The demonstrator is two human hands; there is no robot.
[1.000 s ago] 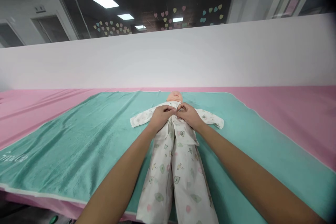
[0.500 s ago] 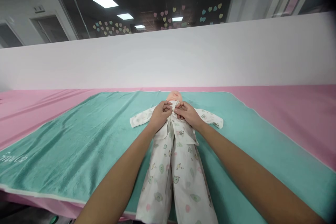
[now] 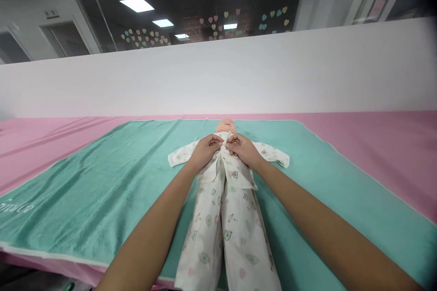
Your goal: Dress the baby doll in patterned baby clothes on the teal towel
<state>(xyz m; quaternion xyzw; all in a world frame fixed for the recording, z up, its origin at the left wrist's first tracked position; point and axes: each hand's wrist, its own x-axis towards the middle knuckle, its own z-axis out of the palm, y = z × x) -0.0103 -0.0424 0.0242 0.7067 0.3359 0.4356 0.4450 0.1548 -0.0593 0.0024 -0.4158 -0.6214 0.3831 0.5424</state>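
A baby doll (image 3: 226, 125) lies on its back on a teal towel (image 3: 129, 182), its head at the far end. It wears a white printed pajama top (image 3: 239, 173) with the sleeves spread out to both sides, and matching pajama pants (image 3: 208, 236) that stretch toward me. At the upper chest, my left hand (image 3: 205, 149) pinches the left front edge of the top. My right hand (image 3: 243, 149) pinches the opposite edge close beside it. The fingertips nearly meet at the front opening. Any button between them is too small to make out. Below the hands the front hangs apart.
A pink cloth (image 3: 382, 154) lies beneath the towel and shows along its sides. Behind it rises a low white wall (image 3: 218, 77), topped by dark glass with heart stickers (image 3: 145, 38). White lettering (image 3: 16, 207) marks the towel's left side.
Both hands stay at the upper chest of the pajama top, with the fingers shifted slightly. The view has moved a little; the doll lies as before.
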